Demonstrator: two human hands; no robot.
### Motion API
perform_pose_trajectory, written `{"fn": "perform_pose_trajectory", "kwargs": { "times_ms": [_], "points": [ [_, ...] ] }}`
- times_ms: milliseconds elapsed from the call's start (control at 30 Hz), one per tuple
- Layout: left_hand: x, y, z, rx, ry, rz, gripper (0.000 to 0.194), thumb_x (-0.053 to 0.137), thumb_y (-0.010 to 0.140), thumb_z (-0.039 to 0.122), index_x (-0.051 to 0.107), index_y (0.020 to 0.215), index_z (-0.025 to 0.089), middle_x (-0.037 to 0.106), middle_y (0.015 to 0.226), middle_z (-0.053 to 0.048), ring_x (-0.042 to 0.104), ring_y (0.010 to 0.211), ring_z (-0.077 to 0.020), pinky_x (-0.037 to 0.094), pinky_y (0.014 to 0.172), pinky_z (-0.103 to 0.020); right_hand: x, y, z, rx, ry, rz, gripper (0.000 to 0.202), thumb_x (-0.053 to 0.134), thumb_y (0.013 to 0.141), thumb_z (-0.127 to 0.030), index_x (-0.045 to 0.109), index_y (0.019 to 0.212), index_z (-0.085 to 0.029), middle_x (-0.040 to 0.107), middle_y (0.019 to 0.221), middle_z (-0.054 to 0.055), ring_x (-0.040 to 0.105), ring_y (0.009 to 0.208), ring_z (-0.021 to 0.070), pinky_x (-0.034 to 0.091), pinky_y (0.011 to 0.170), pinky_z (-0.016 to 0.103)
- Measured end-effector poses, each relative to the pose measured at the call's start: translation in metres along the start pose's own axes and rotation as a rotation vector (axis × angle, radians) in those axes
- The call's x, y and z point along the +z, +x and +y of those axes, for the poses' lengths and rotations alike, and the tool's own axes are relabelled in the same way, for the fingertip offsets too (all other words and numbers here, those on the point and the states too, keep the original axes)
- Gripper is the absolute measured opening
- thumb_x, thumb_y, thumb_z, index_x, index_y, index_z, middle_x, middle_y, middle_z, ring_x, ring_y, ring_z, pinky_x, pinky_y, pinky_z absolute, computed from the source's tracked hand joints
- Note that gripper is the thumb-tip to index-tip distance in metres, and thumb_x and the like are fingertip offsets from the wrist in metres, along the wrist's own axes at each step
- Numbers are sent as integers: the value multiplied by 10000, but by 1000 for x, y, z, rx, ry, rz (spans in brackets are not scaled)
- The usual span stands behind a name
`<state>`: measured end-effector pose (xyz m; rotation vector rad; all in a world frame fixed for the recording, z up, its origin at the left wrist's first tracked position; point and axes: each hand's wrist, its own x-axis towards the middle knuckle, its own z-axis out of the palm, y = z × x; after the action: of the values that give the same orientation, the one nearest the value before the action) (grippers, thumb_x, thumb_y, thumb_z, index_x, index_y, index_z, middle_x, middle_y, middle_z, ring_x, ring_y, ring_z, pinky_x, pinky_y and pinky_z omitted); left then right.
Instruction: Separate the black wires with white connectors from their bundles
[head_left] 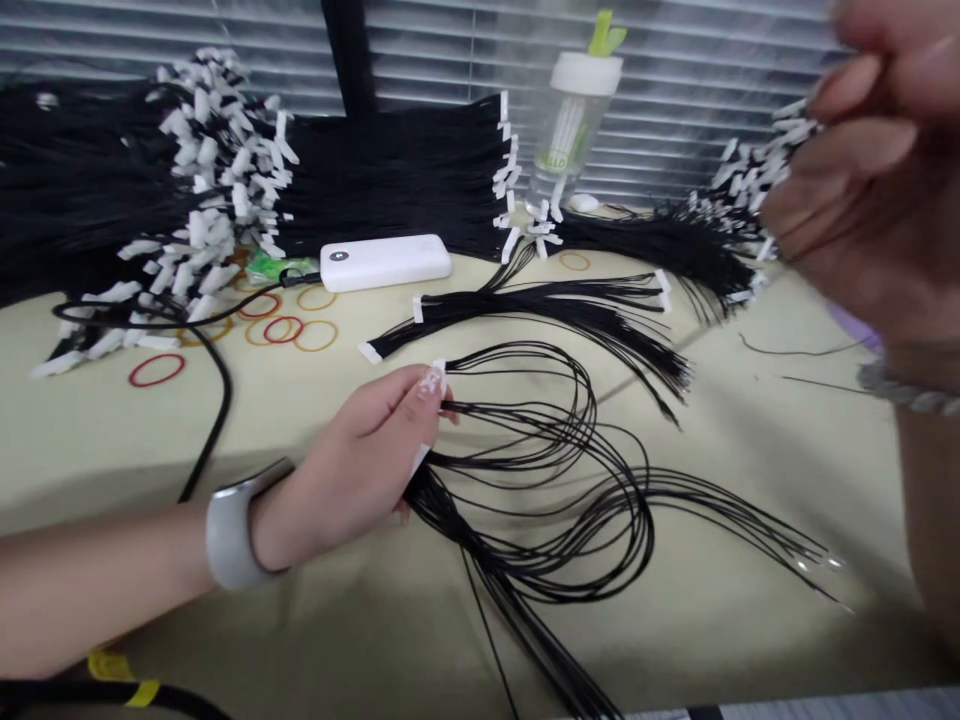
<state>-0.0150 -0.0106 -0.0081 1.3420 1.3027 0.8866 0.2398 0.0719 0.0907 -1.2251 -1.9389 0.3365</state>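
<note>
My left hand is closed around a bundle of black wires near its white connectors. From the fist the wires loop out to the right, and some hang down past the front of the table. A few of their tips rest on the tabletop at the right. High at the upper right is my right hand, close to the camera and blurred, its fingers curled together. Whether it pinches anything is hidden. Just behind my left hand lie more black wires with white connectors.
Thick stacks of black wires with white connectors line the back, before window blinds. A white power bank with a black cable lies at centre-left, near several rubber bands. A clear bottle stands behind.
</note>
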Motion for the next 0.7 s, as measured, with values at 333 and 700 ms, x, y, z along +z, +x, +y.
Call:
{"fn": "perform_pose_trajectory", "kwargs": {
  "times_ms": [333, 700],
  "points": [
    [0, -1, 2, -28, -70, -50, 302, 340, 816, 469, 486, 780, 207, 362, 434, 68, 339, 308, -54, 294, 281, -154, 68, -51, -46, -265, -158, -338, 127, 477, 806, -221, 576, 748, -167, 571, 705, -10, 494, 619, 62, 359, 553, 180],
    [-1, 1, 1, -27, -95, -27, 283, 341, 824, 441, 490, 769, 206, 349, 470, 71, 317, 323, -45, 285, 288, -153, 74, -52, -37, -385, -357, -505, 155, 384, 841, -196, 504, 763, -138, 510, 713, 0, 429, 623, 77, 285, 575, 212]
  ]
}}
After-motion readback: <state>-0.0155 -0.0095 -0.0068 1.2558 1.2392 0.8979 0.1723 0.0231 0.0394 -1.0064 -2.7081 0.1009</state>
